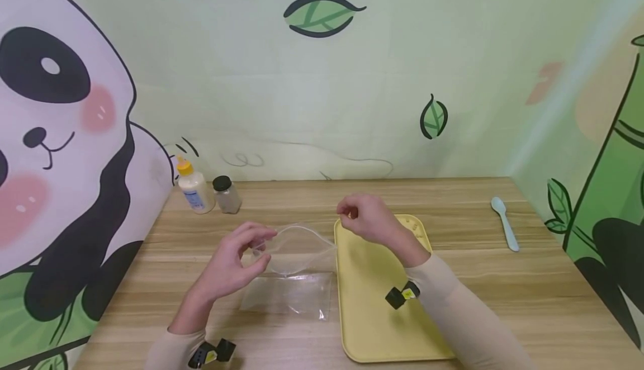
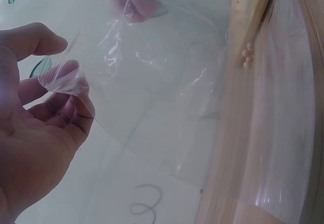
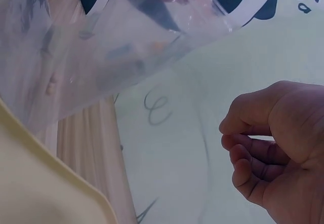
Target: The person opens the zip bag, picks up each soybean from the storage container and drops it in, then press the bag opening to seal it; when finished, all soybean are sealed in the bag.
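Observation:
A clear zip bag (image 1: 304, 255) stands with its mouth spread, its lower part toward the table front. My left hand (image 1: 236, 264) holds the bag at its left edge; in the left wrist view (image 2: 50, 102) the plastic drapes over its curled fingers, thumb and index apart. Over the far left of a yellow tray (image 1: 372, 303) hovers my right hand (image 1: 367, 216), thumb and index fingertips meeting, other fingers curled. Nothing is visible between them; a tiny thing could be hidden. Small round beads (image 2: 246, 56) show through the plastic; I cannot tell if they lie inside.
Several small pieces (image 1: 413, 226) lie in the tray's far right corner. Behind the bag stand a white glue bottle (image 1: 196, 191) with an orange cap and a jar (image 1: 228, 197) with a black lid. A light blue spoon (image 1: 505, 222) lies at the right.

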The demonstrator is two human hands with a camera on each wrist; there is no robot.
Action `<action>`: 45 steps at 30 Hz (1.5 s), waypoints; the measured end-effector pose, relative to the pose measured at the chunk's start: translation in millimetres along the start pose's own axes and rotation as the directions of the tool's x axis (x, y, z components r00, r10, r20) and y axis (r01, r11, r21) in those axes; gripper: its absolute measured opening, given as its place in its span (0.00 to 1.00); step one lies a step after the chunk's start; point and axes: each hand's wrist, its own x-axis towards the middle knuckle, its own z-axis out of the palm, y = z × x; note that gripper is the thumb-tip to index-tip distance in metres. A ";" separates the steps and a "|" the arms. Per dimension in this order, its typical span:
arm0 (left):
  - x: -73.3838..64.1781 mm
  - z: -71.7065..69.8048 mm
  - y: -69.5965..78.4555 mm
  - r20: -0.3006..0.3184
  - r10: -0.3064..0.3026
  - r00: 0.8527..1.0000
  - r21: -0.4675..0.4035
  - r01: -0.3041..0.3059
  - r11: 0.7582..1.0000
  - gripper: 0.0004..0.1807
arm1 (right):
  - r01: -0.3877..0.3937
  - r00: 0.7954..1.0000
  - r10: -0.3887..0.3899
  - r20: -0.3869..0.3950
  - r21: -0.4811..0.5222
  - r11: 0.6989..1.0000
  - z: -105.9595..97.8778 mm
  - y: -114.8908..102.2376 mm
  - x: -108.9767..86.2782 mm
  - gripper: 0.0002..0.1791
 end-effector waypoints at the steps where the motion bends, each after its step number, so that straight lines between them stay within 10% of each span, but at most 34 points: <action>1: 0.0 0.2 0.0 0.001 0.000 1.000 0.000 0.000 1.000 0.23 | 0.004 1.000 -0.004 -0.004 -0.004 1.000 -1.0 -2.1 -0.2 0.06; 45: 1.3 4.6 0.0 0.015 0.035 0.999 -0.027 -0.035 0.999 0.23 | 0.360 0.918 -0.349 -0.186 0.030 0.932 -9.3 -69.2 -1.7 0.04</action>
